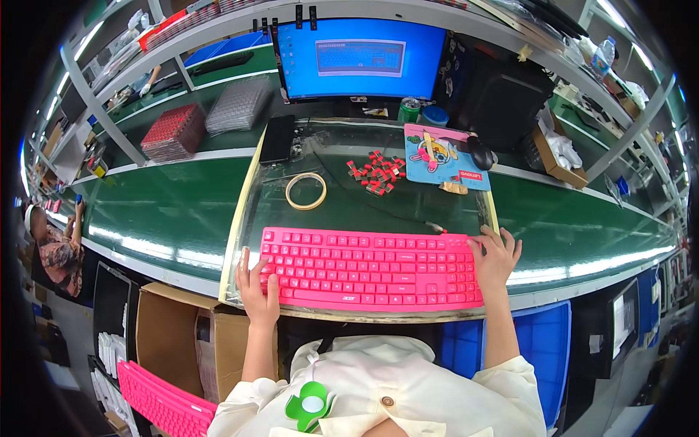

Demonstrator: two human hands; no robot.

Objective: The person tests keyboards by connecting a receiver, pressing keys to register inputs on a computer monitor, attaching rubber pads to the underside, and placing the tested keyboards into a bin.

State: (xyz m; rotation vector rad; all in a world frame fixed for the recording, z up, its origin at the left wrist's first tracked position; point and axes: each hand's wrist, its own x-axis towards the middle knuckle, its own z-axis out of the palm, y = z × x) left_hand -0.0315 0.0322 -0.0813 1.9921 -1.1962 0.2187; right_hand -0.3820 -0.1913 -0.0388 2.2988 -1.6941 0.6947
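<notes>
A bright pink keyboard [371, 268] lies flat across the glass-topped work mat in front of me. My left hand [258, 295] is at its left end, fingers apart, with the thumb and a fingertip touching the edge keys. At the other end my right hand [496, 256] has its fingers spread, and the fingertips rest by the number pad's right side. Neither hand is closed around the keyboard. Behind it, a cable with a small plug [435, 227] reaches the keyboard's back edge. A lit monitor [360, 58] shows a keyboard diagram in a window.
Beyond the keyboard sit a tape roll [306, 191], a pile of small red-and-metal pieces [376, 173], a cartoon mouse pad [444, 156] and a black mouse [480, 154]. More pink keyboards [164, 400] stand lower left beside a cardboard box [171, 331]. A blue bin [542, 349] is lower right.
</notes>
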